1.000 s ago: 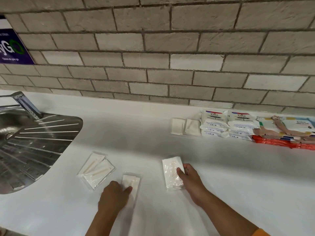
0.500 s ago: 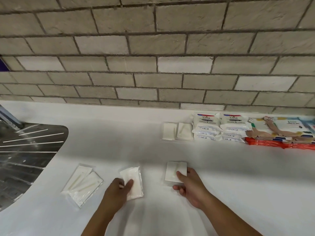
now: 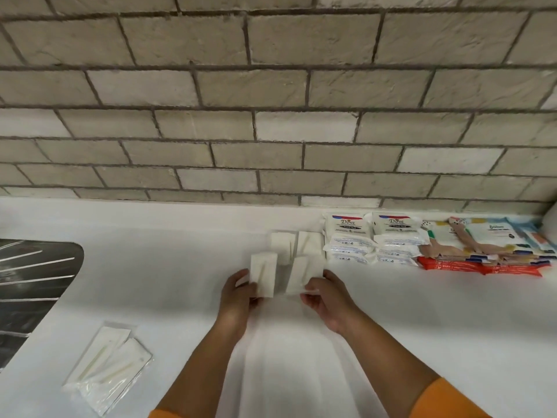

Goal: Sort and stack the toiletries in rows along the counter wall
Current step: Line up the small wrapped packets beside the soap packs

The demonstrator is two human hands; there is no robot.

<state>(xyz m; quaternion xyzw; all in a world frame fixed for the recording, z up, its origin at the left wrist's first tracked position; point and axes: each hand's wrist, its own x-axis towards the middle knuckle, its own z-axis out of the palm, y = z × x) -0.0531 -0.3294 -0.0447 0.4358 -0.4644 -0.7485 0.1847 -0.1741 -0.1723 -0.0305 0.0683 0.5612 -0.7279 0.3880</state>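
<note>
My left hand (image 3: 238, 297) pinches one flat packet (image 3: 263, 277), my right hand (image 3: 328, 300) a second packet (image 3: 304, 274), and a careless push may knock the pair (image 3: 297, 245) at the back edge of the worktop (image 3: 180, 267) crooked.

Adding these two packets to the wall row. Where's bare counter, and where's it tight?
Bare: the wall strip between the sink and the wall-side white packets; also the counter right of the right hand. Tight: from those packets through the Dove stacks to the corner.
</note>
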